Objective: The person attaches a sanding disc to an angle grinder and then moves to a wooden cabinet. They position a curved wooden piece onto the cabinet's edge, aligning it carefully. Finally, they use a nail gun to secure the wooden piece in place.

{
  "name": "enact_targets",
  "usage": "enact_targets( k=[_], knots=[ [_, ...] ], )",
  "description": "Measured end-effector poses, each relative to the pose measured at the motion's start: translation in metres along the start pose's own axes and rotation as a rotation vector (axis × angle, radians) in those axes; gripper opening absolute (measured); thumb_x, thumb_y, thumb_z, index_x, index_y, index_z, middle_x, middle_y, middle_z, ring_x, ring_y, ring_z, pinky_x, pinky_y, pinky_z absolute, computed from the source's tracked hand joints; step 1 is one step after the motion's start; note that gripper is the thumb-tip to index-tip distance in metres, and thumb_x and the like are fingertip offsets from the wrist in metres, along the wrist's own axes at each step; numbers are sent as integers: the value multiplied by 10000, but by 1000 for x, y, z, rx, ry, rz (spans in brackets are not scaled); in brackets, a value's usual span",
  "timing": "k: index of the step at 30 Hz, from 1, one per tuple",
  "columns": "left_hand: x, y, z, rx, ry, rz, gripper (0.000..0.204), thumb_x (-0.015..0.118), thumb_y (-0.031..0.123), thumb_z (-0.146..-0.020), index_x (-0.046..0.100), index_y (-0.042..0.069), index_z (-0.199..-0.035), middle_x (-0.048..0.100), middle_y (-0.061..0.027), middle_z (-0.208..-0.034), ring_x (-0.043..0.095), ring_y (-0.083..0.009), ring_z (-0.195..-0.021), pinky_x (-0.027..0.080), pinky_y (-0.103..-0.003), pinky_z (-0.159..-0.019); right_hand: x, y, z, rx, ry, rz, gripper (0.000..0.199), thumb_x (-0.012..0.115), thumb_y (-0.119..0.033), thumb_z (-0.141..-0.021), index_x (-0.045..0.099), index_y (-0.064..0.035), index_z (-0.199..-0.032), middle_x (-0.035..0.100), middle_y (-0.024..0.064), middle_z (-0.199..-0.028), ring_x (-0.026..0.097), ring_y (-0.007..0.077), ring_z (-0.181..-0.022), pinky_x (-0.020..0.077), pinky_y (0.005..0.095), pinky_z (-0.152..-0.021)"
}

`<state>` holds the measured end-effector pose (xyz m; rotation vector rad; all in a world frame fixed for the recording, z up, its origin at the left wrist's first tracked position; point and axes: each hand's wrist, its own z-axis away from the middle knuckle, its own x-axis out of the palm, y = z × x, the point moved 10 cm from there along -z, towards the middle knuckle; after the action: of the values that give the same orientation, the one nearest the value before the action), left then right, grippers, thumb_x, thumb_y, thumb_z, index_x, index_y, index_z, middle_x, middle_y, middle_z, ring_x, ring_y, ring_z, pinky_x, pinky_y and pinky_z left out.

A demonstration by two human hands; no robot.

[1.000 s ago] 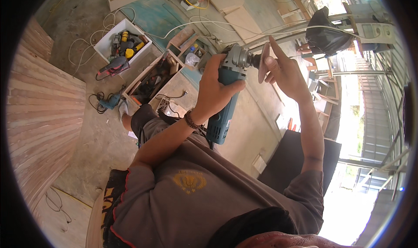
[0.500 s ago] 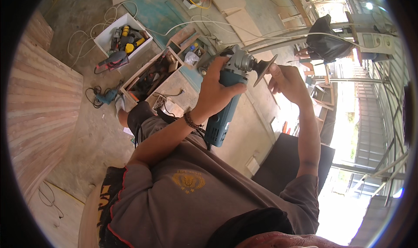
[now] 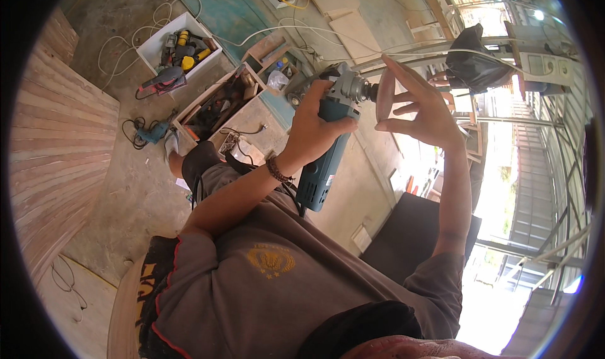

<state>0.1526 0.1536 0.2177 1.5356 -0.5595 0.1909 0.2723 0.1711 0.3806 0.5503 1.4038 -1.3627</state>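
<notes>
In the head view, the thin brownish disc (image 3: 385, 99) already sits at the metal head (image 3: 346, 84) of your teal grinder (image 3: 322, 175), which your left hand's grip (image 3: 317, 128) wraps before your shirt (image 3: 252, 290), while your right hand (image 3: 430, 116) spreads wide at the disc's rim, its tightness unclear.

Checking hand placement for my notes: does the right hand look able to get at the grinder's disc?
Likely yes: the right hand is at the disc, spread about its edge, and nothing seems in between. The left hand holds the grinder.
</notes>
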Motion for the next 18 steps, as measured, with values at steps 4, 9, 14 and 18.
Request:
enact_targets(
  k=[4,9,14,18],
  knots=[
    [-6,-5,1,21,47,-25,688,851,157,-761,492,38,-1335,660,-106,-1032,680,-161,-840,567,-312,-712,12,12,-6,162,-16,-88,933,859,-401,-851,400,-60,-1588,698,208,-1265,769,279,-988,635,359,-806],
    [-10,-6,2,-51,90,39,613,846,120,-716,542,47,-1243,656,-86,-1036,658,-179,-880,556,-341,-769,24,40,-15,376,-86,-33,933,761,-569,-898,429,-2,-1559,766,207,-1021,779,287,-939,600,368,-783],
    [-14,-8,-1,-75,103,112,591,839,106,-723,539,58,-1230,664,-79,-978,663,-172,-848,562,-337,-748,3,36,-20,223,40,167,908,744,-583,-909,439,-34,-1565,775,192,-1008,777,278,-938,594,368,-770],
    [-15,-13,-3,-107,97,138,591,839,108,-722,539,62,-1229,663,-80,-978,663,-169,-838,563,-336,-740,7,9,-27,-56,83,105,777,742,-527,-932,519,-68,-1518,784,139,-978,773,230,-857,586,344,-747]
  ],
)
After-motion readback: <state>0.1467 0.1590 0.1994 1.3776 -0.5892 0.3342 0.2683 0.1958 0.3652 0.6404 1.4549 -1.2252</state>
